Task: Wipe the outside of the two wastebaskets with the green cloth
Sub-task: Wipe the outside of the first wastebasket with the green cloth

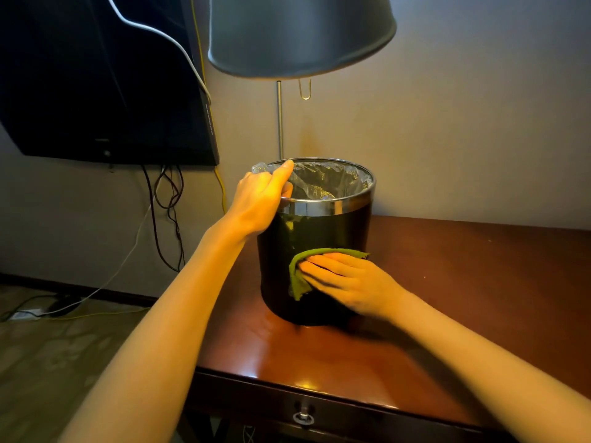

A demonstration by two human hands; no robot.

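One dark round wastebasket (281,238) with a shiny metal rim and a clear plastic liner stands upright on the brown wooden table (447,282). My left hand (259,203) grips its rim on the left side, thumb over the edge. My right hand (348,282) lies flat against the front lower wall of the basket and presses the green cloth (299,276) onto it. Only this one wastebasket is in view.
A lamp with a grey shade (300,36) and thin metal pole (280,123) stands just behind the basket. A wall-mounted TV (102,91) with hanging cables (166,212) is at the left. The table has a front drawer with a ring handle (303,417).
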